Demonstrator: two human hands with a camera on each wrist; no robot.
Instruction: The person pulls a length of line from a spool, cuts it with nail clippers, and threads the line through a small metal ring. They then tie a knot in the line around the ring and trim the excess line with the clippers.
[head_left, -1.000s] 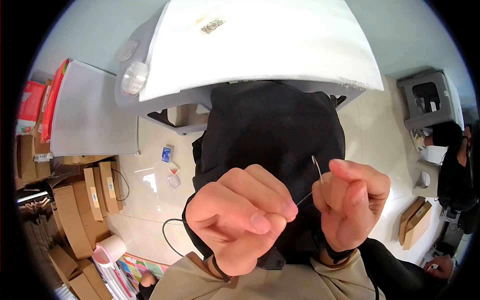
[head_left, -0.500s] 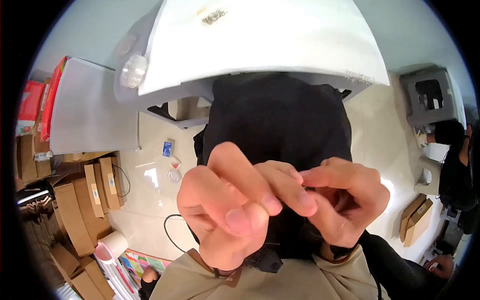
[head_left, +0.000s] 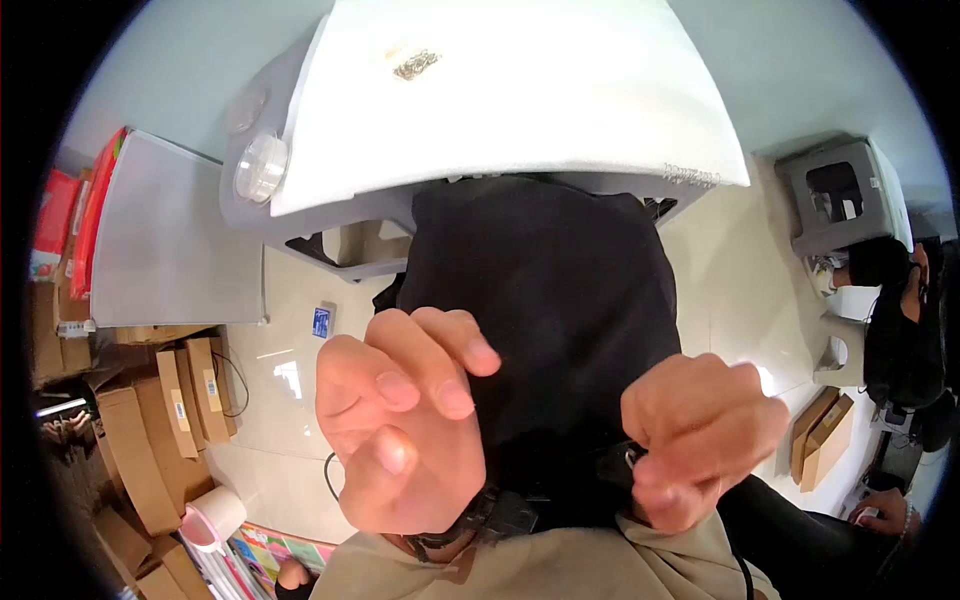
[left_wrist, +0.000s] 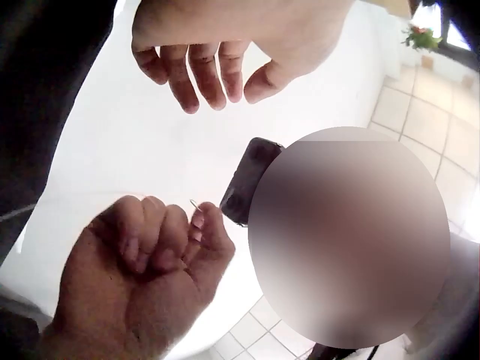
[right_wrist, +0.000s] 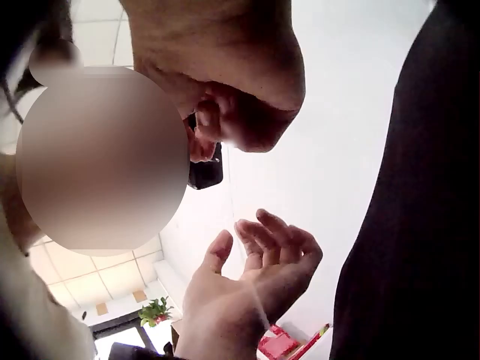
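Note:
My left hand (head_left: 410, 430) is raised on the left in the head view, palm up, fingers apart and loosely bent, with nothing gripped. My right hand (head_left: 700, 435) is at the right, fingers curled in and back upward. Between its thumb and fingertip it pinches a small fish hook (left_wrist: 195, 204), whose thin metal bend sticks out in the left wrist view. A pale, blurred strand (right_wrist: 259, 304) crosses in front of the left hand in the right wrist view. Most of the hook is hidden by the right hand's fingers.
Ahead is a white-topped table (head_left: 560, 100) with a small heap of thin metal pieces (head_left: 416, 65). A clear plastic tub (head_left: 262, 168) stands at its left edge. Black cloth (head_left: 540, 290) covers the lap. Cardboard boxes (head_left: 140, 450) fill the left; another person (head_left: 890, 510) is at right.
The hands were close together, with a thin line running between the hook and the left fingers. They have moved apart; the left fingers have let go and spread, and the right hand has turned back upward.

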